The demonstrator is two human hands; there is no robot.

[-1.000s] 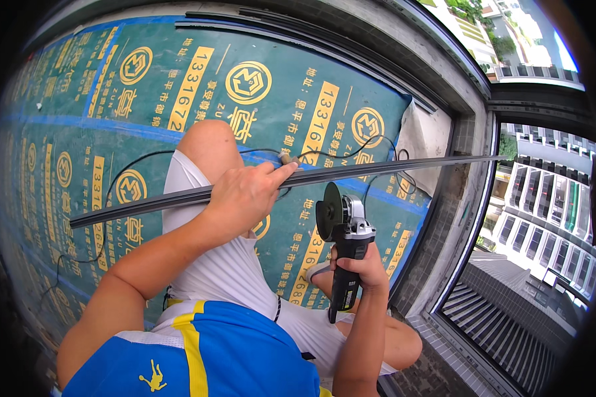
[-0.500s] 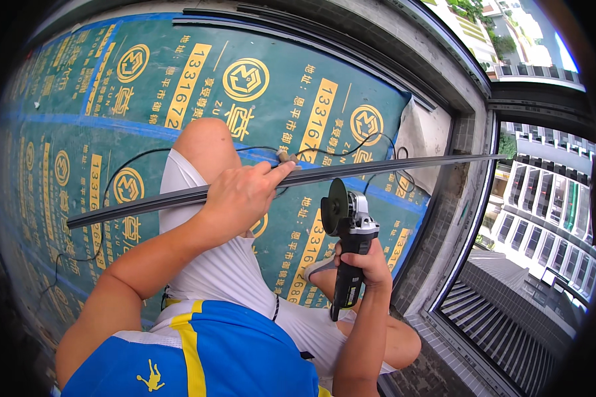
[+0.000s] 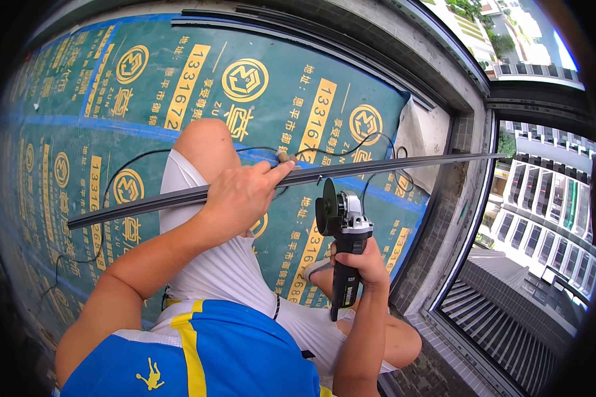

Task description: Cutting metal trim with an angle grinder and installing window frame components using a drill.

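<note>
Grinder (image 3: 352,243) shifted left | right hand (image 3: 369,266) wraps it | left hand (image 3: 240,200) grips strip (image 3: 146,204) | green sheet (image 3: 278,63), yellow lettering

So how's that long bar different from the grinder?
The bar is long and thin; the grinder is short and chunky. The bar lies under the left grip; the grinder is held in the right grip. The bar is straight; the grinder carries a round disc. Both look dark.

Fisheye cam (L of 2) is being worn on head | lens is being aimed dn | L hand (image 3: 240,198) & R hand (image 3: 364,263) are being viewed nr, win frame (image 3: 475,198) farther R
</note>
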